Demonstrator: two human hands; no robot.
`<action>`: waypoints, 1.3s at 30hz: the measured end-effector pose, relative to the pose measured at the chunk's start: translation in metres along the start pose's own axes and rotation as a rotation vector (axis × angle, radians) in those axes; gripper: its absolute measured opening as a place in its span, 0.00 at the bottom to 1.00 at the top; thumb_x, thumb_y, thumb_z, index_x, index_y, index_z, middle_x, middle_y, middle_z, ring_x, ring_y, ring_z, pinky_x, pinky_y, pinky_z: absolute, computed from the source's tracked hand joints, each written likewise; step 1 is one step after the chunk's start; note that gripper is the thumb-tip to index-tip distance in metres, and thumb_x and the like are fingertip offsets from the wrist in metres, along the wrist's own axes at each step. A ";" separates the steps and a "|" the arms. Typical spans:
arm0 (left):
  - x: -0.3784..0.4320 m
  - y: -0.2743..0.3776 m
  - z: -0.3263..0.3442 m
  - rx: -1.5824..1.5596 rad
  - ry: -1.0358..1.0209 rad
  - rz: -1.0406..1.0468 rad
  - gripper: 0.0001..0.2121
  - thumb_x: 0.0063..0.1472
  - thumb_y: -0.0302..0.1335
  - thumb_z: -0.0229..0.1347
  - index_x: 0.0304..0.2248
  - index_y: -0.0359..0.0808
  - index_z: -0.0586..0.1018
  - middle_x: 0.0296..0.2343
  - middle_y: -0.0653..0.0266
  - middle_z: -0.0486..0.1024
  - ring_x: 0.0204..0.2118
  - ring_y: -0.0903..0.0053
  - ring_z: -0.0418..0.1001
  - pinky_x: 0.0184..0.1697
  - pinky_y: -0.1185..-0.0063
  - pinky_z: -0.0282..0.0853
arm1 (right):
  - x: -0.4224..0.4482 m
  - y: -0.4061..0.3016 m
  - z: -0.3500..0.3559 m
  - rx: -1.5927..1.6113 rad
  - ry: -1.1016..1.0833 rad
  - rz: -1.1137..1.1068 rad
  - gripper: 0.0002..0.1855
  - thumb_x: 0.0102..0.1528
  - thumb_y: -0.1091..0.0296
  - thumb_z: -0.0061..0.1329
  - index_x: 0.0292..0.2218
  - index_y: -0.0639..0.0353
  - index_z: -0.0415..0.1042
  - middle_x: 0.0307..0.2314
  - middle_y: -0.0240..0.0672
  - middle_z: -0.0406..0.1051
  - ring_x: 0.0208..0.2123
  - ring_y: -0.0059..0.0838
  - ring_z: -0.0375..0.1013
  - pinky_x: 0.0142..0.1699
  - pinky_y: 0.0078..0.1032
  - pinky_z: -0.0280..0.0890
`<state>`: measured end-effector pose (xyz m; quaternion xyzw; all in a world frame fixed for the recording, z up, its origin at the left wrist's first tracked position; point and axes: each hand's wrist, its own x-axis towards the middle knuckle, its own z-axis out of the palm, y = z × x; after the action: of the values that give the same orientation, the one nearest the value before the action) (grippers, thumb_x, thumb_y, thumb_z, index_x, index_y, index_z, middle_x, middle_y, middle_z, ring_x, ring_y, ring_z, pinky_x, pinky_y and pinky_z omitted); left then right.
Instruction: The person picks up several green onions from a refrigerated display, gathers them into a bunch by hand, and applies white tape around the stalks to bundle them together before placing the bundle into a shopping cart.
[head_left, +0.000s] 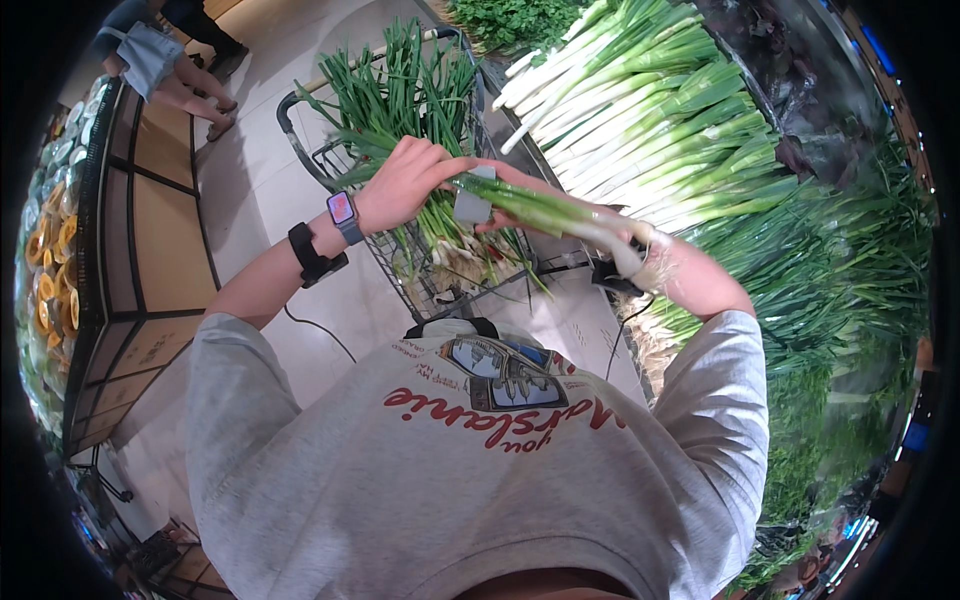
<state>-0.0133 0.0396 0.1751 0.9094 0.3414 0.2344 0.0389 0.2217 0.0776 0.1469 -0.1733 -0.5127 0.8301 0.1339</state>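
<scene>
A bunch of large green onions (559, 206) lies slantwise across both forearms' front, its white, rooted ends over my right forearm. My left hand (409, 184) is closed around the green leaves, whose tips stick out on its far side. Under the stalks, my right hand (514, 176) supports the bunch; its palm and some fingers are hidden. Between the hands, a small grey flat piece (472, 206) sits against the stalks; what it is, I cannot tell. Below stands a wire shopping cart (304, 157) loaded with more green onions (405, 82), roots towards me.
To the right, a produce shelf bears white-stemmed leeks (637, 127), thinner green onions (810, 262), dark purple leaves (787, 90) and curly herbs (517, 22). A display stand (165, 240) with wrapped cut pumpkin (56, 262) is at left. Two people (150, 60) stand beyond it on the tiled floor.
</scene>
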 end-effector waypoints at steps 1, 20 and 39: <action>0.006 0.002 0.002 -0.085 0.009 -0.084 0.22 0.46 0.15 0.46 0.43 0.38 0.68 0.28 0.62 0.65 0.33 0.68 0.63 0.39 0.75 0.55 | -0.005 0.003 0.007 0.031 0.025 -0.041 0.43 0.47 0.72 0.52 0.56 0.57 0.39 0.38 0.35 0.64 0.36 0.21 0.67 0.39 0.14 0.63; -0.004 0.007 0.013 0.201 0.007 0.179 0.23 0.46 0.22 0.47 0.45 0.51 0.70 0.27 0.69 0.65 0.31 0.76 0.64 0.39 0.76 0.55 | -0.040 -0.073 0.004 0.120 0.241 -0.222 0.31 0.53 0.58 0.42 0.54 0.60 0.48 0.49 0.44 0.57 0.51 0.38 0.58 0.55 0.36 0.53; 0.018 0.001 0.028 -0.391 0.305 -0.312 0.18 0.52 0.18 0.47 0.45 0.37 0.65 0.33 0.57 0.67 0.37 0.62 0.64 0.41 0.73 0.60 | -0.049 0.011 0.030 0.268 0.131 -0.019 0.38 0.52 0.65 0.46 0.56 0.60 0.39 0.49 0.37 0.55 0.50 0.30 0.58 0.55 0.28 0.51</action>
<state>0.0114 0.0526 0.1578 0.7753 0.4276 0.4211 0.1971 0.2527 0.0290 0.1572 -0.2027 -0.3893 0.8767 0.1968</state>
